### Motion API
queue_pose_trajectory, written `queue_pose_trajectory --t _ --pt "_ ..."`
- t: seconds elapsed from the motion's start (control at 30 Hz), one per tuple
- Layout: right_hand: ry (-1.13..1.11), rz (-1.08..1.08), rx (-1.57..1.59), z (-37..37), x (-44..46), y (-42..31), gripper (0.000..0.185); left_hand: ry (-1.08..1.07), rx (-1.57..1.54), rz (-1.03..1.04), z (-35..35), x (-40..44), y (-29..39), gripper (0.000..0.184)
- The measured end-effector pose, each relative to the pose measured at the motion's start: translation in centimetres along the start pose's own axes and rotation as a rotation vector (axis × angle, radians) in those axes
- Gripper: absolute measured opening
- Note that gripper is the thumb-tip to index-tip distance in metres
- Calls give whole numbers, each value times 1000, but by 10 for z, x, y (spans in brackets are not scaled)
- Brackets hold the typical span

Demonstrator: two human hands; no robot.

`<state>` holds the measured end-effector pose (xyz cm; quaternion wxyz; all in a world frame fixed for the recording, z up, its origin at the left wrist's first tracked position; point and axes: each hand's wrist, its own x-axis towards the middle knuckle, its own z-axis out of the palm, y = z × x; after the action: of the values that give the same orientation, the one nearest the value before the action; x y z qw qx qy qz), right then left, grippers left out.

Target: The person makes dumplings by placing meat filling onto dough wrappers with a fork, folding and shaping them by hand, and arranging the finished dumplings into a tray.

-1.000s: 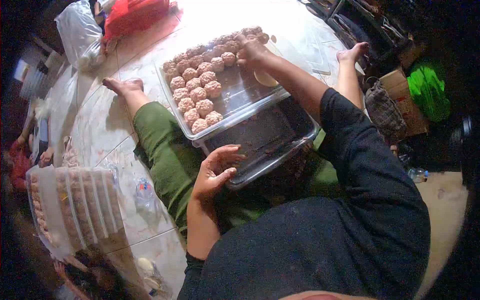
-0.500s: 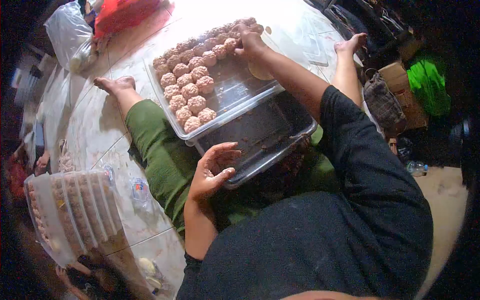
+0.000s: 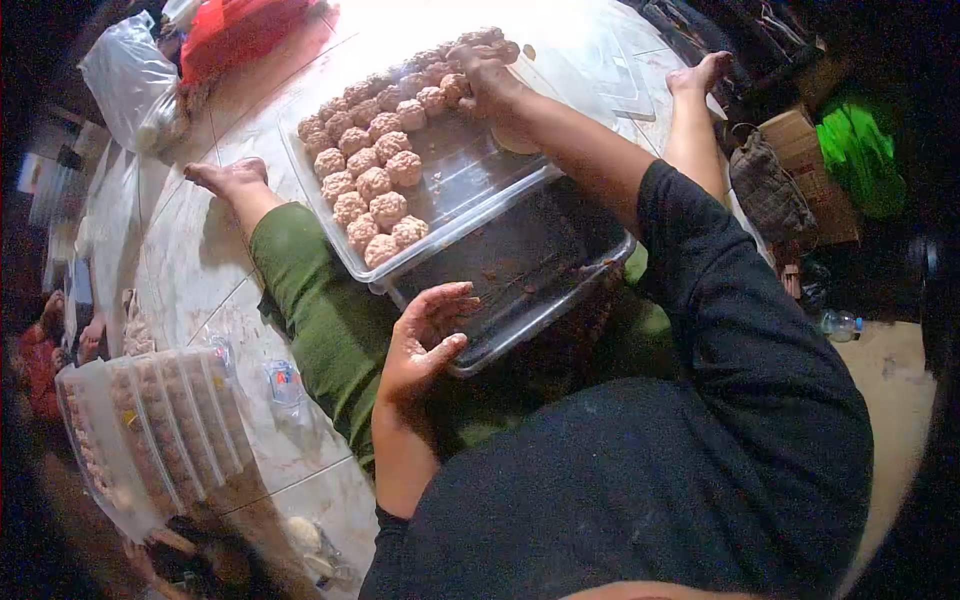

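A clear plastic tray point(image 3: 470, 215) lies between my legs, with rows of lumpy pinkish-brown balls point(image 3: 374, 183) along its left and far sides. My right hand point(image 3: 490, 85) reaches over the far end of the tray, thumb and fingers bent around a ball in the row; the fingers partly hide it. Beneath the tray's near edge is a dark, clear-walled container point(image 3: 510, 270) with crumbs on it. Near that container's left corner, my left hand point(image 3: 425, 335) hovers with fingers loosely curved and apart, palm smeared with residue, holding nothing.
Stacked clear boxes point(image 3: 165, 425) full of similar balls stand on the tiled floor at left. A white plastic bag point(image 3: 120, 80) and a red bag point(image 3: 240, 35) lie at upper left. At right are a green bag point(image 3: 858, 160) and a water bottle point(image 3: 840, 325). Another person's limbs show at far left.
The view has shifted slightly. My right hand stays at the same end of the ball row, and my left hand has hardly moved.
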<state>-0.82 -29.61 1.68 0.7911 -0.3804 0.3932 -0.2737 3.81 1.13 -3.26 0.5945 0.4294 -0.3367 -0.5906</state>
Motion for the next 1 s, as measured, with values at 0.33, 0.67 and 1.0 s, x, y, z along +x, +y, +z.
queue_pose_trajectory --t 0.33,0.67,1.0 --pt "117 -402 -741 -29 1 -4 53 -64 -99 107 -2 -2 -5 34" --pt "-42 -544 -875 -41 20 4 67 -76 71 79 -8 -3 0 34" --pt "-273 -514 -685 -41 51 21 65 -54 -4 39 -4 -1 0 48"
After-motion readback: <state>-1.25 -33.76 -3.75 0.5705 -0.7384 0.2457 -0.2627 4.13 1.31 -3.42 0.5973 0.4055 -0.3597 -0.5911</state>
